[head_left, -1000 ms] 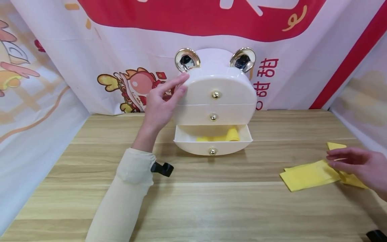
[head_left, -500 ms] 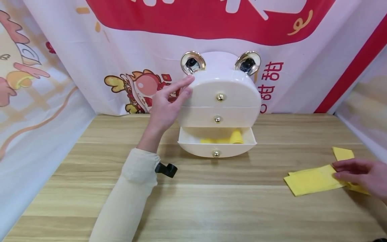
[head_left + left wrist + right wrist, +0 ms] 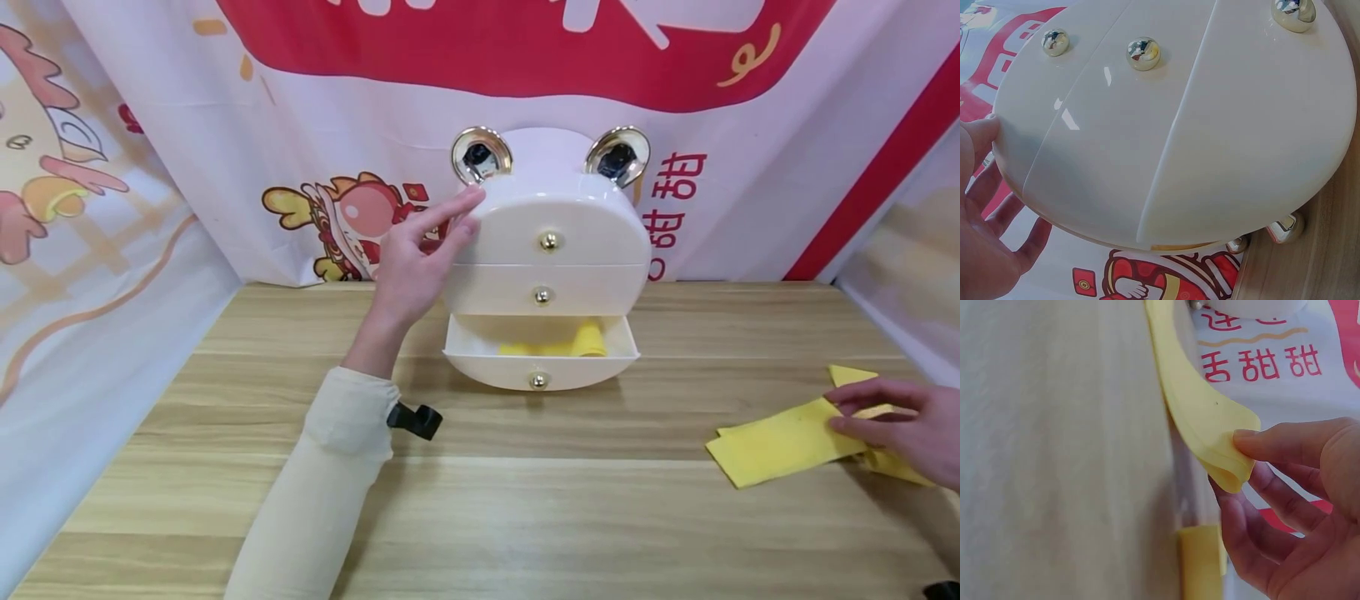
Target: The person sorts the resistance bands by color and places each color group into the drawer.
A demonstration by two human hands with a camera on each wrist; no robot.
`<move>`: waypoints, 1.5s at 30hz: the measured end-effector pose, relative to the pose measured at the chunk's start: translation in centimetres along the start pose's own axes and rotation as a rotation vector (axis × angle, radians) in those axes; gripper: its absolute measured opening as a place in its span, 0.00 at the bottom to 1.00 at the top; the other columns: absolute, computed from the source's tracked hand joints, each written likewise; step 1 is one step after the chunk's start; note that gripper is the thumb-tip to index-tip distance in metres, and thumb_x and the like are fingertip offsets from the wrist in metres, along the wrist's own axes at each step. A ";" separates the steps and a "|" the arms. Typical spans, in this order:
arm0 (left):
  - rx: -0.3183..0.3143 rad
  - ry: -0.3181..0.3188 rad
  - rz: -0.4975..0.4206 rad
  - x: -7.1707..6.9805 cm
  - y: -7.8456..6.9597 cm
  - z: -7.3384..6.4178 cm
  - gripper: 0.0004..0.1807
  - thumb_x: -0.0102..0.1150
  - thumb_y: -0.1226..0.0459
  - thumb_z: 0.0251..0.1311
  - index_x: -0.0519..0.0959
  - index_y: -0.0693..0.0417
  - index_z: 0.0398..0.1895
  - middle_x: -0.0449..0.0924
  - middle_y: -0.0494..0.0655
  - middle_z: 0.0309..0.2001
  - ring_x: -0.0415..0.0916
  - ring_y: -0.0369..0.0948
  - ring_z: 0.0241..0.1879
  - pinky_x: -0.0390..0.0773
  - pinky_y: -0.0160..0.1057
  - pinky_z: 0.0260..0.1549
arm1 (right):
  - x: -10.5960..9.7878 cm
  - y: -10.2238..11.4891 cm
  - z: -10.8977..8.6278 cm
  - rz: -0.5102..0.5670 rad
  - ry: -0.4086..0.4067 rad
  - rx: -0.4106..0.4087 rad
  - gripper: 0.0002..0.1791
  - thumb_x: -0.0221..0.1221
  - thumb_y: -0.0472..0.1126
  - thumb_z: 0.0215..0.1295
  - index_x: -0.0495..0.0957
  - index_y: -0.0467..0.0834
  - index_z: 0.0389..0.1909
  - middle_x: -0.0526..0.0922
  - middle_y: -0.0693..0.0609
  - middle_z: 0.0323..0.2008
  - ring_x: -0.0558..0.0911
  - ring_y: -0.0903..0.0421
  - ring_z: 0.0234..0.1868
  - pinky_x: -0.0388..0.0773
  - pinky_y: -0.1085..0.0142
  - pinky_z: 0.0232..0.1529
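Note:
A white cabinet [image 3: 547, 283] with three drawers and gold knobs stands at the back. Its bottom drawer [image 3: 491, 369] is pulled out, with rolled yellow pieces [image 3: 589, 340] inside. My left hand [image 3: 416, 262] rests against the cabinet's upper left side, and in the left wrist view its spread fingers [image 3: 1002, 212] lie along the curved edge. At the right, my right hand [image 3: 896, 421] pinches one end of a folded yellow cloth [image 3: 787, 442] between thumb and fingers. That end is raised off the table in the right wrist view, while the cloth's [image 3: 1200, 403] far end lies lower.
Another yellow piece [image 3: 851, 375] lies on the wooden table [image 3: 570, 517] beneath and behind the right hand. Printed cloth walls [image 3: 360, 100] enclose the back and both sides. Two gold-rimmed round ornaments [image 3: 482, 156] stick up from the cabinet's top.
My right hand has closed on the near end of the yellow cloth and lifted it a little. My left hand stays at the cabinet. The head view has shifted slightly.

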State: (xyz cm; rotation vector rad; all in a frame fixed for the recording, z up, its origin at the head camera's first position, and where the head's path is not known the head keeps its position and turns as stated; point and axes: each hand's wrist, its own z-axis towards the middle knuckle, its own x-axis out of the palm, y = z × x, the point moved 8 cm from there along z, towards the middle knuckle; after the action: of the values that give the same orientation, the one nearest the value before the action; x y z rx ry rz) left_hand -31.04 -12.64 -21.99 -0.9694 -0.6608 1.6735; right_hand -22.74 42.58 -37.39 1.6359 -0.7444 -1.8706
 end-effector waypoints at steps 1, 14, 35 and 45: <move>-0.003 0.000 -0.001 0.0 0.0 0.0 0.18 0.64 0.52 0.75 0.85 0.36 0.65 0.79 0.29 0.71 0.73 0.29 0.73 0.82 0.29 0.51 | -0.1 0.4 0.1 -0.041 -0.013 0.011 0.09 0.72 0.33 0.65 0.89 0.51 0.40 0.78 0.81 0.29 0.80 0.75 0.28 0.78 0.76 0.27; -0.019 0.002 0.005 0.0 0.0 0.0 0.18 0.63 0.51 0.75 0.85 0.36 0.65 0.79 0.29 0.71 0.73 0.30 0.73 0.82 0.28 0.49 | -0.7 4.8 0.6 0.157 -0.042 -0.003 0.13 0.71 0.33 0.67 0.91 0.57 0.40 0.85 0.79 0.32 0.84 0.77 0.32 0.79 0.82 0.31; -0.002 0.003 0.025 0.2 -0.1 0.2 0.19 0.63 0.51 0.75 0.84 0.35 0.65 0.78 0.29 0.71 0.74 0.30 0.73 0.81 0.30 0.49 | -1.4 13.0 1.2 0.102 -0.170 -0.103 0.13 0.69 0.39 0.71 0.89 0.42 0.54 0.85 0.84 0.36 0.80 0.76 0.36 0.76 0.85 0.33; 0.002 -0.007 0.029 -0.1 0.0 0.1 0.18 0.63 0.51 0.75 0.85 0.34 0.65 0.80 0.28 0.70 0.76 0.29 0.70 0.81 0.31 0.48 | -1.0 16.6 1.7 0.099 -0.140 -0.061 0.22 0.71 0.50 0.68 0.87 0.47 0.60 0.88 0.76 0.42 0.84 0.70 0.40 0.78 0.82 0.35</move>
State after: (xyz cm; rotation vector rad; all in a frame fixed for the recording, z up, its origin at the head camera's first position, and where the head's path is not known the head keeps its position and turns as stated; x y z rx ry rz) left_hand -31.08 -12.70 -21.94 -0.9767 -0.6520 1.7034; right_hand -23.61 31.69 -24.70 1.4159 -0.8033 -1.9325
